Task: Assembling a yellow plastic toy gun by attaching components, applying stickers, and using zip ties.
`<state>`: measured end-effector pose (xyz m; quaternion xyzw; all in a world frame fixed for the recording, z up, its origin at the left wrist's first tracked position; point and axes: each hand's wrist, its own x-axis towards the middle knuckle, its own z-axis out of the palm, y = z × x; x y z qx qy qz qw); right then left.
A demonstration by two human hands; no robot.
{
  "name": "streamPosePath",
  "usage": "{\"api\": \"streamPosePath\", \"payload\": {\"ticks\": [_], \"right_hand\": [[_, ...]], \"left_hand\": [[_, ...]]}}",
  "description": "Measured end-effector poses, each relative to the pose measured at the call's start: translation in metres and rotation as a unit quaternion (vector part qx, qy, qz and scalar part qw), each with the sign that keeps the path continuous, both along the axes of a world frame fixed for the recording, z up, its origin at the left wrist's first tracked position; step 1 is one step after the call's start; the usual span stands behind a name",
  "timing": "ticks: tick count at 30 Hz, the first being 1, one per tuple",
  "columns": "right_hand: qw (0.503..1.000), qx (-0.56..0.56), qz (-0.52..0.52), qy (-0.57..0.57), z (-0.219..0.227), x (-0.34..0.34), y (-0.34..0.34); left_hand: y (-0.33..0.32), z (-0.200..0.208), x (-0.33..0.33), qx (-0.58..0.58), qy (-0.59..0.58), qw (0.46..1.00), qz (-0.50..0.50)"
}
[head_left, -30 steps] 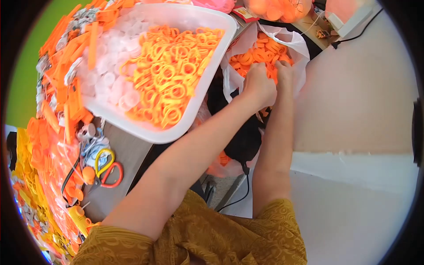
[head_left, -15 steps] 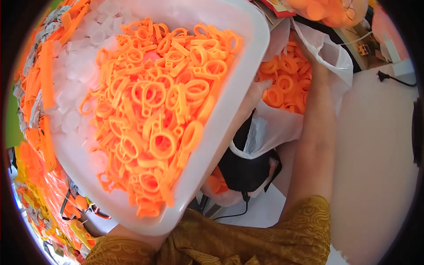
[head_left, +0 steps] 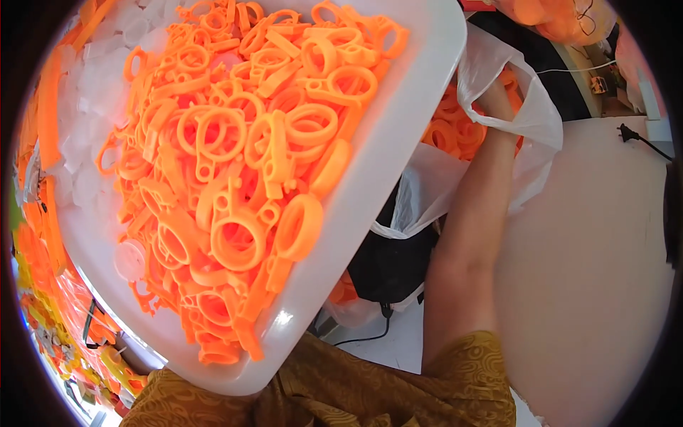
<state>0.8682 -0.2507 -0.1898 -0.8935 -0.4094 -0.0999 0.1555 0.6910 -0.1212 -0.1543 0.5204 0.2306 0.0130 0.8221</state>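
A white plastic tub [head_left: 398, 156] fills most of the view, tilted and close to my head. It is heaped with orange ring-shaped plastic parts [head_left: 242, 178], with white pieces [head_left: 92, 92] along its left side. My right hand [head_left: 498, 98] reaches to the mouth of a white plastic bag [head_left: 530, 117] at the upper right and grips its edge. Inside that bag lie more orange rings [head_left: 445, 132]. My left hand is hidden behind the tub.
A black object [head_left: 391, 263] with a black cable sits below the bag. A plug and cord [head_left: 629, 135] lie on the pale floor [head_left: 590, 270] at the right. Orange and yellow parts [head_left: 64, 320] are heaped along the lower left.
The tub has come up close and tilted, now covering most of the view. My left arm, earlier reaching into the bag, has gone out of sight. My right hand stays at the bag.
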Motion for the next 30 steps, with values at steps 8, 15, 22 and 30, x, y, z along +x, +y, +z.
{"api": "streamPosePath", "payload": {"ticks": [8,15,22,30], "right_hand": [[0.99,0.036,-0.02,0.136,0.042,-0.077,0.004],[0.841,0.248,-0.125,0.465,0.043,-0.105,0.002],[0.752,0.35,-0.166,0.533,0.046,-0.119,-0.002],[0.647,0.501,-0.121,0.562,0.068,-0.138,-0.001]], "left_hand": [[0.01,0.003,-0.001,-0.112,-0.018,0.987,-0.111],[-0.011,0.0,-0.001,-0.135,0.015,0.99,-0.03],[-0.035,-0.007,0.0,-0.13,0.011,0.991,0.022],[-0.047,0.004,-0.007,0.013,-0.033,0.995,0.091]]}}
